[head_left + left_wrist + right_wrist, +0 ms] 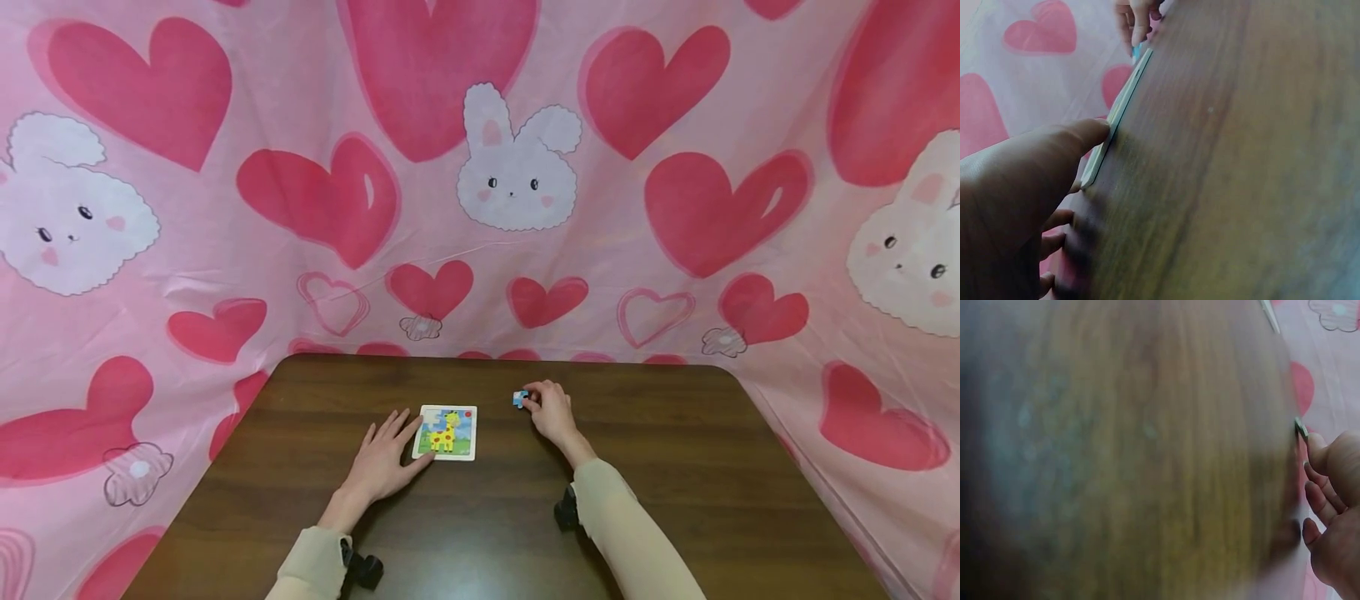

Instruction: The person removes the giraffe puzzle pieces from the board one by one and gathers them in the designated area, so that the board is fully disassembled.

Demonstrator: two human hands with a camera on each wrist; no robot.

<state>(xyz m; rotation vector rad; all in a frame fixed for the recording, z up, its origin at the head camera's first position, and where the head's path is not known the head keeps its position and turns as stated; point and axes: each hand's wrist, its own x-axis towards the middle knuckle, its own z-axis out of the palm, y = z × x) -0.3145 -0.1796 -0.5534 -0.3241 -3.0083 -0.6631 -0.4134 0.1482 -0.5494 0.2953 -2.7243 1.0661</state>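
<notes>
In the head view a square giraffe jigsaw puzzle (454, 447) with a white border lies flat on the table. A pale patch shows at its upper left among the coloured pieces. My left hand (381, 462) lies beside it with fingers spread, index finger at the left edge and thumb at the near edge. The left wrist view has the thumb (1094, 132) touching the side of the puzzle board. To the right of the puzzle, my right hand (553, 414) pinches a small blue and white puzzle piece (519, 399) close over the table, seen edge-on in the right wrist view.
The brown wooden table (480, 525) has rounded far corners. A pink cloth (435, 242) printed with hearts and rabbits hangs behind it and along both sides. Black wrist devices (567, 508) sit at both cuffs.
</notes>
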